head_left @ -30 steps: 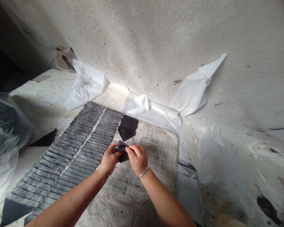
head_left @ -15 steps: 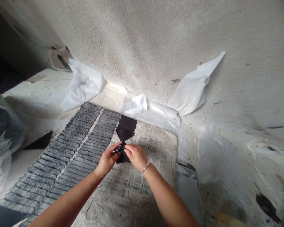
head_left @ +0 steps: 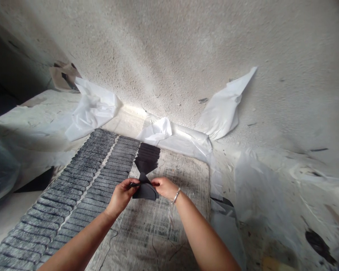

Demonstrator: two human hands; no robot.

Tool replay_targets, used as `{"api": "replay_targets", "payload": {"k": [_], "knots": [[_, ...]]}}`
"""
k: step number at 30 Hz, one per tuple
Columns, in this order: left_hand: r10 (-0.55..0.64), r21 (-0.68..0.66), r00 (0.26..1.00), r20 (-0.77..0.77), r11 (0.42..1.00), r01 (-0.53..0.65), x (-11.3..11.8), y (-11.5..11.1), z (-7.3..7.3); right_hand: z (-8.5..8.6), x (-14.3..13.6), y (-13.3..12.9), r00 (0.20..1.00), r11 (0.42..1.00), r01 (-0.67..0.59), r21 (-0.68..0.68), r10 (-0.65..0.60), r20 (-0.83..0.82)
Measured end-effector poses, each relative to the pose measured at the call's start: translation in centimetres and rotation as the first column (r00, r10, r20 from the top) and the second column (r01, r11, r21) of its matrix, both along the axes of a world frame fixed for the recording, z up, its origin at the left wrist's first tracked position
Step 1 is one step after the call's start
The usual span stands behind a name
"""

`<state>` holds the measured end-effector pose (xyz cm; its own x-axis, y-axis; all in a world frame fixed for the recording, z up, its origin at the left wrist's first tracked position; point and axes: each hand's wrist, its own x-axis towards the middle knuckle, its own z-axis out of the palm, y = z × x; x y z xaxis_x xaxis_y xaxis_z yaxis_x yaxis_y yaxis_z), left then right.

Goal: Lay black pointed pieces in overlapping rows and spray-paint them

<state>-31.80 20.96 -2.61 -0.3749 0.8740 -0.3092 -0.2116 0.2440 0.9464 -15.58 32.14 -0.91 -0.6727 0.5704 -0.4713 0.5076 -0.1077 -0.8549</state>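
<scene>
My left hand [head_left: 121, 195] pinches the left edge of a folded black piece [head_left: 144, 191]. On its right edge, the fingers of my right hand [head_left: 165, 187] are closed too. The piece hangs between both hands over a worn, cloth-covered board [head_left: 183, 188]. Just beyond it lies a short stack of overlapping black pieces [head_left: 148, 153], with a pointed piece at its near end. To the left run two long rows of overlapping grey speckled strips [head_left: 81, 169], edged with pale zigzag lines.
Crumpled white sheets [head_left: 94, 109] lie along the foot of a rough wall [head_left: 158, 49]. A black triangular scrap [head_left: 38, 180] is at the left, near clear plastic [head_left: 1, 169]. Loose dark threads [head_left: 155, 244] lie on the board's near part.
My hands have moved slightly apart, and the black piece between them now shows a wider, curved face. The view has shifted a little.
</scene>
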Motion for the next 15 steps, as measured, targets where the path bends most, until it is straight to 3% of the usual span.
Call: {"api": "replay_targets", "payload": {"k": [6,11,15], "knots": [[-0.048,-0.025,0.995,-0.085,0.999,0.046,-0.6,0.7,0.1,0.8,-1.7,0.9,0.996,0.998,0.043,0.034,-0.045,0.072],[-0.069,-0.076,0.976,-0.205,0.996,0.055,-1.6,2.6,-0.6,-0.3,-2.9,2.9,0.991,0.993,0.067,0.100,-0.078,0.108],[-0.081,-0.121,0.916,-0.394,0.992,0.036,-2.3,4.3,-1.1,-0.7,-3.2,4.1,0.967,0.988,0.085,0.132,-0.114,0.226]]}}
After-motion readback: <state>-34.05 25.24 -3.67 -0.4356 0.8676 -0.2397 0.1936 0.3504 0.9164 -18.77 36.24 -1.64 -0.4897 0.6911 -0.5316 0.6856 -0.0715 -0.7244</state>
